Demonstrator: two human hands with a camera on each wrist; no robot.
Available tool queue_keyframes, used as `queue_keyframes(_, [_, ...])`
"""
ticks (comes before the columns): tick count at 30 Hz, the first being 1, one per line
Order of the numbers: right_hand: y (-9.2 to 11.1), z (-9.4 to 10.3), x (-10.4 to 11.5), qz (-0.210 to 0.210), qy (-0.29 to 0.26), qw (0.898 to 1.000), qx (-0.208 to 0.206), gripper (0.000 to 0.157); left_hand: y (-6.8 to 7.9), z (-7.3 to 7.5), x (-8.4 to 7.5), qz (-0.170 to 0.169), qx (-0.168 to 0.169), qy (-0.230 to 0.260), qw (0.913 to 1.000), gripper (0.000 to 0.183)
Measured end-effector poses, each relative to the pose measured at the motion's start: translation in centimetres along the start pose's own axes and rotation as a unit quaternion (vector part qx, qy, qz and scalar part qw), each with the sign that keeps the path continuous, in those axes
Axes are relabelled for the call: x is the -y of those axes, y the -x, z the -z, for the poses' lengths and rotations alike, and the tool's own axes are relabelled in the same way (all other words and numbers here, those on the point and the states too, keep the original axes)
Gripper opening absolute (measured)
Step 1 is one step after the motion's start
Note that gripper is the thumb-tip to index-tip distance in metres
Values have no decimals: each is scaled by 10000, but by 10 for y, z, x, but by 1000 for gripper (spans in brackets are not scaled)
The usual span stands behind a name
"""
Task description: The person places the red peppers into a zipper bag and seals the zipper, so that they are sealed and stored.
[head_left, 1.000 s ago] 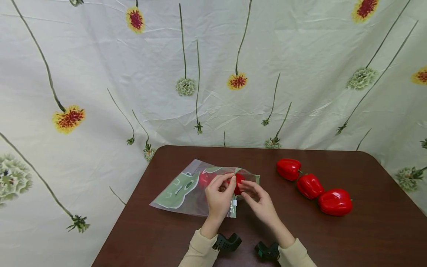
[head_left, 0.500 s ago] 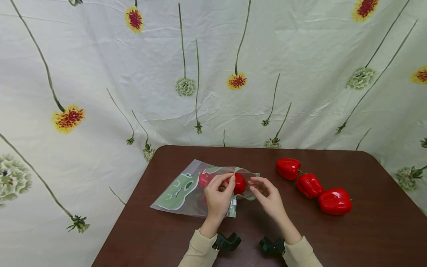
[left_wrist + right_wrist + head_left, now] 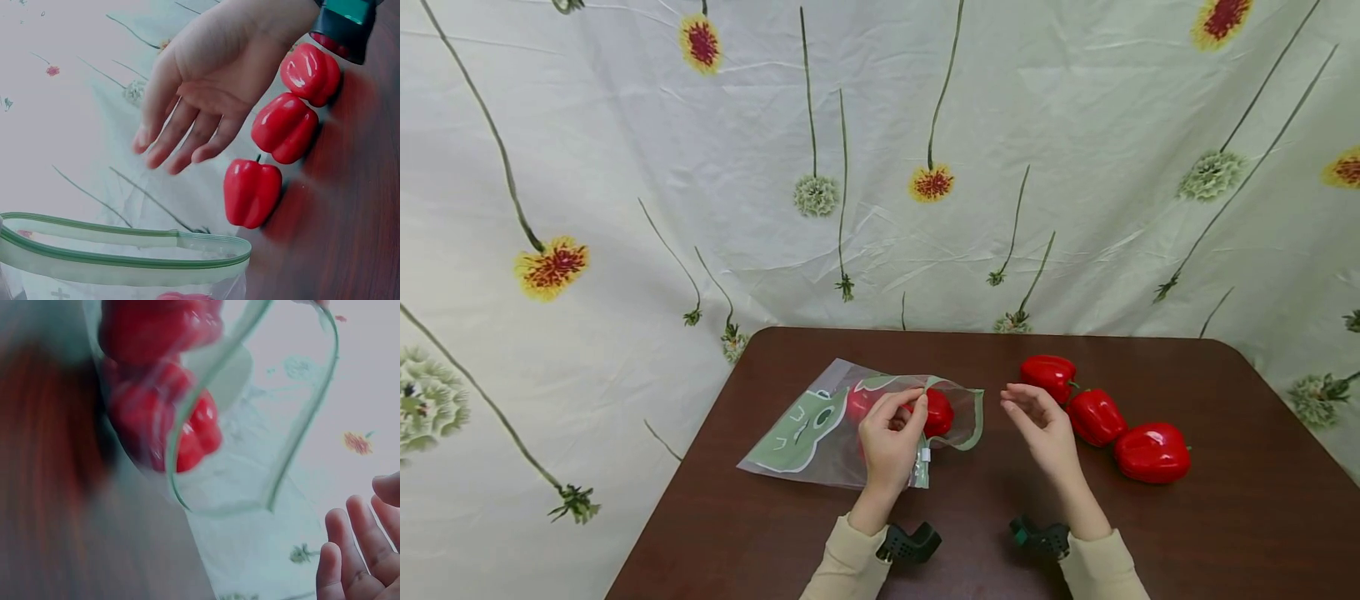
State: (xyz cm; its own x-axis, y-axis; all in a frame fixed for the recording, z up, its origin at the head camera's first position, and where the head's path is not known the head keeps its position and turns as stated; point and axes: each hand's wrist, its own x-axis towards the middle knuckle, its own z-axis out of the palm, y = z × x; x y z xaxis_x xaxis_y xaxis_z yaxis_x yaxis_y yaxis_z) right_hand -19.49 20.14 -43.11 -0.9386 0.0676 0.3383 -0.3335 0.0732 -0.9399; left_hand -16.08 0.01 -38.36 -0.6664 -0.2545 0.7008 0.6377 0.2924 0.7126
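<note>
A clear zip bag point(image 3: 865, 467) with a green cartoon print lies on the table, its green-edged mouth facing right and gaping. My left hand point(image 3: 889, 437) pinches the upper edge of that mouth between thumb and fingers. Inside the bag sit red bell peppers point(image 3: 156, 419); one shows just behind the mouth in the head view. My right hand point(image 3: 1045, 429) holds nothing, fingers loosely bent, between the bag and three red bell peppers. Of these, the far pepper point(image 3: 1047, 375) is nearest to it, then the middle pepper point(image 3: 1096, 417) and the near pepper point(image 3: 1153, 453).
The dark brown table point(image 3: 1225, 533) has rounded far corners. Behind it hangs a pale cloth point(image 3: 880, 233) printed with flowers. A black wrist device point(image 3: 910, 543) sits on my left wrist, another black device point(image 3: 1039, 537) on my right.
My right hand has drawn away from the bag's mouth and moved right, toward the loose peppers. A pepper inside the mouth is now more exposed to view. My left hand has kept its pinch.
</note>
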Motion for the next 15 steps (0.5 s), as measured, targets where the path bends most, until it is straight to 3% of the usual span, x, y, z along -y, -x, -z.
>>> queue_keyframes(15, [-6,55,3,-595,222,9932,-979,33,1,0,1,19,-26,-110,9999,10])
